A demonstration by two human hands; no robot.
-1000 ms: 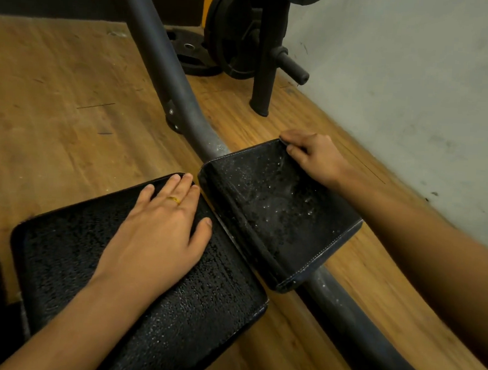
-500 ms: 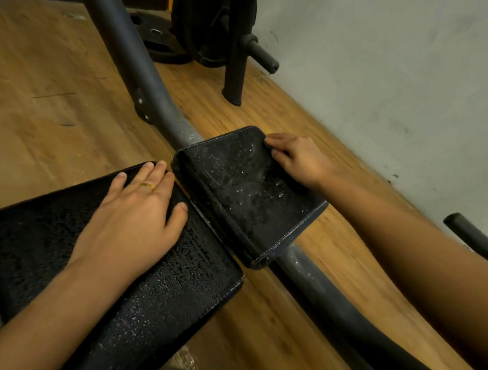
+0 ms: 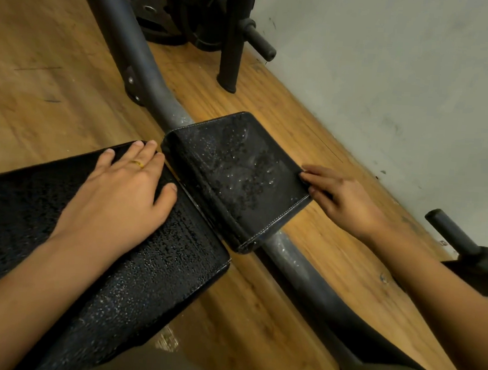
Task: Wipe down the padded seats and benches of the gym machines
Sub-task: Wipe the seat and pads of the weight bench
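Two black padded parts of a gym bench sit on a grey steel tube [image 3: 303,271]. The larger bench pad [image 3: 158,280] is wet with fine droplets, and my left hand [image 3: 121,193], wearing a gold ring, presses flat on its far end. The smaller seat pad [image 3: 238,173] is tilted and dotted with water drops. My right hand [image 3: 342,200] is at its right edge, fingers extended and touching the stitched border. No cloth is visible in either hand.
The wooden floor [image 3: 43,69] surrounds the bench. A grey wall [image 3: 388,79] runs close along the right. Black weight plates [image 3: 191,10] on a rack stand behind, with a peg sticking out. Another black peg [image 3: 453,234] juts in at the right.
My right hand slid from the seat pad's far corner along its right edge toward the near corner. My left hand stayed flat on the bench pad. The view shifted slightly.
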